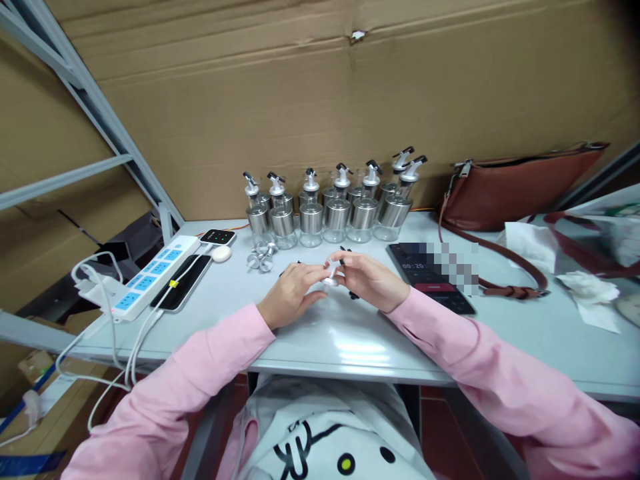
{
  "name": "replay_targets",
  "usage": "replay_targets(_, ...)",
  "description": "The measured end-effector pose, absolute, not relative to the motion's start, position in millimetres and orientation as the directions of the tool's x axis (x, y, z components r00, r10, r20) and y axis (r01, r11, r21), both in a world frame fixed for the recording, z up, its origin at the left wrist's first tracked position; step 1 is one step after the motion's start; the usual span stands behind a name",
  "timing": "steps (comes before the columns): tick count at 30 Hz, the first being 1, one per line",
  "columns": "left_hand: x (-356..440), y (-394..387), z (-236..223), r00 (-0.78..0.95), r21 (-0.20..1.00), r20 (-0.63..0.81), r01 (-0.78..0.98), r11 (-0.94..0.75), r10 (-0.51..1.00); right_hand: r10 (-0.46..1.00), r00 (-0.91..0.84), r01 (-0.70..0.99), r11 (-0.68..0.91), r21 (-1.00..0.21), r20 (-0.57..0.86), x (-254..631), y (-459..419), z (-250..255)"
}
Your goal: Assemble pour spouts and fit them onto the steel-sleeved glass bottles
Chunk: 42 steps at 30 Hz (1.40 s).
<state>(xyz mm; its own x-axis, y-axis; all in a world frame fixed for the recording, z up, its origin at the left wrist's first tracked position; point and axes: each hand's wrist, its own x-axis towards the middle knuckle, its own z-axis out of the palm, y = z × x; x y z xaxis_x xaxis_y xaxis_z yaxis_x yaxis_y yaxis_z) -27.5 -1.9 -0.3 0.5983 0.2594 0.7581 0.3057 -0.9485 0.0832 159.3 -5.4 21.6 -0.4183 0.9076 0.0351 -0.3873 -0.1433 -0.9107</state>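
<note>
We find a pale grey, smooth-topped table [230,287] with glare near its front edge. Behind it stands a creased brown cardboard wall [250,87] with a small tear; a grey metal frame [100,113] rises at the left.

Along the back, we record clear glass bottles with brushed-steel sleeves [311,217]: six in the front row, others partly hidden behind. Silver pourers with black levers top the front row. In front of its left end lies a cluster of small silver metal parts [262,257].

The left side is taken up by a white power strip with blue socket panels [150,273], a black phone [185,285] against it, white cables [134,347], a small black-faced device [218,237] and a round white case [221,253]. On the right we note a dark phone showing a timer [430,283], near the right forearm, a brown leather bag [510,190] with its strap trailing forward, and crumpled white tissues [590,293].

The small silver-and-white piece [331,281] is between both hands, above the table. The right hand [373,279] pinches it at the fingertips. The left hand [293,293] reaches it with fingers extended, thumb apart; we cannot tell whether it grips. Small black parts [353,295] lie partly hidden beside the right hand.
</note>
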Motion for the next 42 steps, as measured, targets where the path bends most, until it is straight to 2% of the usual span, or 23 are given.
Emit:
replay_targets(4,-27.7,-1.3,0.7,0.571,0.104,0.770,0.326,-0.940,0.283,0.915,-0.391,-0.369,-0.058,-0.928,0.099,157.5,-6.4,21.4)
replay_targets(11,-28.6,-0.9,3.3,0.581,0.144,0.740,0.353,-0.924,0.337,0.916,-0.377,-0.161,0.078,-0.984,0.135,159.3,-2.8,15.7)
replay_targets(14,-34.6,3.1,6.4,0.549,0.168,0.731,0.430,-0.887,0.405,0.928,-0.346,-0.123,0.099,-0.987,0.136,160.5,-2.3,16.1)
replay_targets(21,-43.3,18.5,2.4,0.387,0.311,0.523,0.743,-0.592,0.760,0.961,-0.257,-0.093,0.079,-0.993,0.101,163.1,0.2,16.4)
replay_targets(27,-37.4,19.1,-3.6,0.372,0.353,0.382,0.787,-0.506,0.846,0.961,-0.254,-0.102,0.083,-0.991,0.106,163.5,1.1,15.6)
replay_targets(31,-37.7,18.8,-2.7,0.387,0.362,0.374,0.776,-0.517,0.843,0.964,-0.249,-0.142,0.057,-0.988,0.091,163.6,1.2,15.4)
replay_targets(34,-38.3,18.1,-2.9,0.423,0.372,0.420,0.727,-0.577,0.803,0.967,-0.248,-0.169,0.025,-0.985,0.067,163.2,0.6,17.2)
replay_targets(39,-36.8,13.1,-1.7,0.447,0.391,0.621,0.536,-0.748,0.644,0.983,-0.178,-0.219,0.004,-0.976,0.045,162.1,-1.3,22.4)
replay_targets(42,-35.0,8.7,1.0,0.421,0.335,0.751,0.420,-0.843,0.509,0.983,-0.176,-0.229,0.008,-0.973,0.049,162.6,-2.5,23.5)
